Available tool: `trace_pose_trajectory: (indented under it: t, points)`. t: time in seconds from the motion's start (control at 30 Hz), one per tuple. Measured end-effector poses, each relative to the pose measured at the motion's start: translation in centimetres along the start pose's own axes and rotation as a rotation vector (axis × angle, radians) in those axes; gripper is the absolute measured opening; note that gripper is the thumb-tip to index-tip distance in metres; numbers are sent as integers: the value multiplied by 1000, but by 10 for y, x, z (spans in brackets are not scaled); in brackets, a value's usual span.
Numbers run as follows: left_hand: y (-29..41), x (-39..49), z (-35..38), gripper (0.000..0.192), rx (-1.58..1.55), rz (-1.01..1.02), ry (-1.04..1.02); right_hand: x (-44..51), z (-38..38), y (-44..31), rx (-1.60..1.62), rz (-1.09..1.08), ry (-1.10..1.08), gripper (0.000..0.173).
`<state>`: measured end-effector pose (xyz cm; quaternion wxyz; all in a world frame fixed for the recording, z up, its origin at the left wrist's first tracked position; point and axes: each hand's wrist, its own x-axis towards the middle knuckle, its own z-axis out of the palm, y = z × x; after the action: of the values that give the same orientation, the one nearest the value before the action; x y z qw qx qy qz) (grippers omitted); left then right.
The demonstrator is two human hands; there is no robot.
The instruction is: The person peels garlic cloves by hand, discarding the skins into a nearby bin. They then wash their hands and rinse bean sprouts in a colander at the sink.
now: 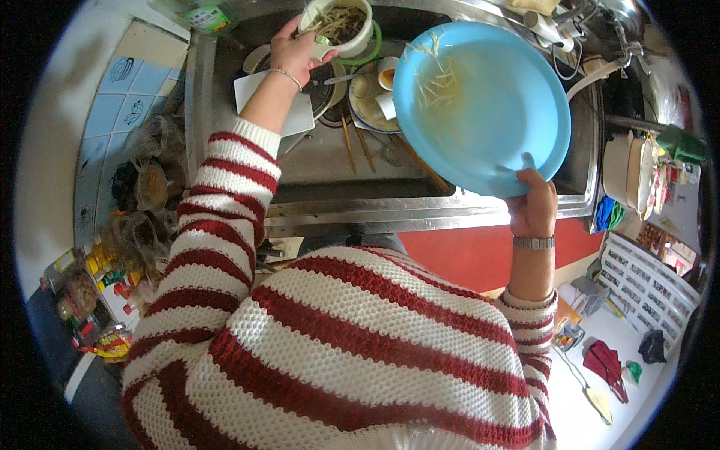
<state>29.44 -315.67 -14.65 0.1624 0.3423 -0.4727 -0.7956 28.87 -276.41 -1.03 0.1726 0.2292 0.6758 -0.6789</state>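
Note:
My left hand (295, 53) grips the side of a cream-coloured plastic container (364, 44) at the top of the view. Pale strands and dark scraps (340, 25) lie inside it. My right hand (531, 205) holds the near rim of a light blue plastic basin (506, 101), thumb over the edge. Cloudy liquid appears to lie in the basin, and pale, sprout-like strands (441, 79) cling to its left side. Both vessels are above the stainless steel sink (360, 211). Beneath my left wrist is a white flat square piece (301, 121).
In the sink are a plate (368, 115), a small cup (386, 79), chopsticks (349, 146), a spoon (339, 79) and a round pan (338, 93). A faucet (596, 79) reaches in from the right. Plastic bags (154, 140) crowd the left wall. A cream bin (621, 166) hangs at right.

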Motion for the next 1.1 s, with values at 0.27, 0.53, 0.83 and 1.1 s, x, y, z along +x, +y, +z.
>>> trace_pose_trajectory:
  t: [0.27,0.53,0.83,1.1]
  points:
    - [-34,-73,-9,45,392,288,161,-14,1,-28,-77,-52,-27,55]
    - [-80,-117,-1,46,218,220,57,-14,-1,-40,-300,-152,-88,62]
    - [-66,-134,13,51,355,283,42,-21,13,-48,-386,-183,-142,54]
    - [-87,-128,8,52,417,344,56,-18,26,-63,-547,-217,-164,44]
